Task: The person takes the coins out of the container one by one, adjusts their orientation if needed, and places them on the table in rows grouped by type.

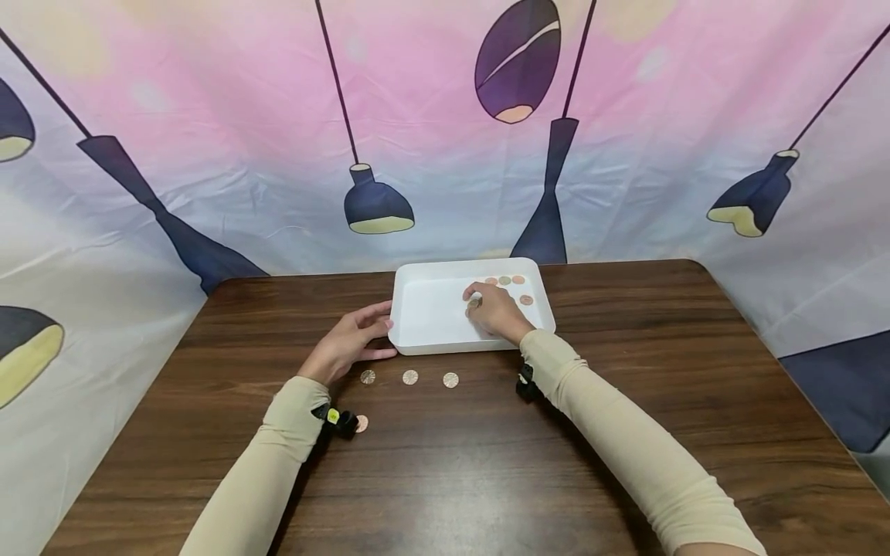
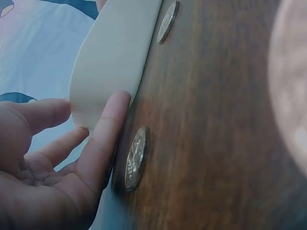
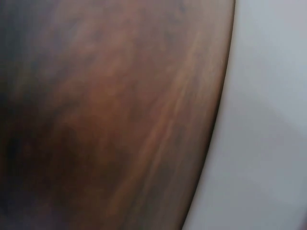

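A white tray [image 1: 431, 309] lies near the table's far edge. My left hand [image 1: 345, 340] touches its near left corner with extended fingers; in the left wrist view the fingertips [image 2: 117, 103] rest against the tray wall [image 2: 117, 52]. Over the tray's inside, my right hand [image 1: 499, 310] pinches a coin [image 1: 473, 304] between thumb and fingers. Several coins lie in the tray's right part, among them a copper one [image 1: 526, 300] and a greenish one [image 1: 504, 280]. The right wrist view shows only the tray's side [image 3: 259, 120] and blurred table, no hand.
On the brown wooden table [image 1: 626, 432], three coins form a row before the tray: left [image 1: 368, 377], middle [image 1: 410, 377], right [image 1: 451, 380]. Another coin [image 1: 361, 423] is partly hidden by the left wrist camera [image 1: 342, 422]. A patterned cloth [image 1: 278, 139] hangs behind the table.
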A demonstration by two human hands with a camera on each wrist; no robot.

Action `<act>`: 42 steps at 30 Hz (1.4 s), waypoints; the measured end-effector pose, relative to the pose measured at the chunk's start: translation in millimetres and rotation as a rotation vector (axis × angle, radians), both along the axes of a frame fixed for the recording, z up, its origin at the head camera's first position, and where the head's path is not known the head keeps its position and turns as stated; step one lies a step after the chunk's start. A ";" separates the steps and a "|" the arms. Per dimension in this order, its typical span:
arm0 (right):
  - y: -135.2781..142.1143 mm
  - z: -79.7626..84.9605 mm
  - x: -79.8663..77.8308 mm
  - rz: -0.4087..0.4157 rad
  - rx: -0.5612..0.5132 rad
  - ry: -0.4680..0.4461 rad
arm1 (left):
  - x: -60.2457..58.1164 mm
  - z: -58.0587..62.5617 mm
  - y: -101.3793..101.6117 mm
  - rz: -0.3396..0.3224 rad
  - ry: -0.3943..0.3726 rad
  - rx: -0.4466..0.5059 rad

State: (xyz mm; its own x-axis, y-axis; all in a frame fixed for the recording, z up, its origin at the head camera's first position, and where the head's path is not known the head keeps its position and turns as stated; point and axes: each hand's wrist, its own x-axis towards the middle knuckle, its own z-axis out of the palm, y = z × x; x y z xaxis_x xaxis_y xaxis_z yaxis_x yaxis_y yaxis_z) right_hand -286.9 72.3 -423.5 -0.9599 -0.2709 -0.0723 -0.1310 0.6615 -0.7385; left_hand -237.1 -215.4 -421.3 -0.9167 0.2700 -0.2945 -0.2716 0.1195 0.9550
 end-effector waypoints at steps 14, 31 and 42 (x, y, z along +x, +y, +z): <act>8.2 -2.7 2.8 -0.040 -0.069 -0.069 | -1.3 -4.4 7.3 -0.001 -0.014 -0.006; 44.8 32.2 18.8 0.097 -0.191 -0.076 | -4.2 -1.8 8.4 -0.004 -0.013 0.006; 70.9 40.1 57.2 0.177 -0.287 -0.096 | -3.7 2.3 2.7 -0.005 -0.004 0.003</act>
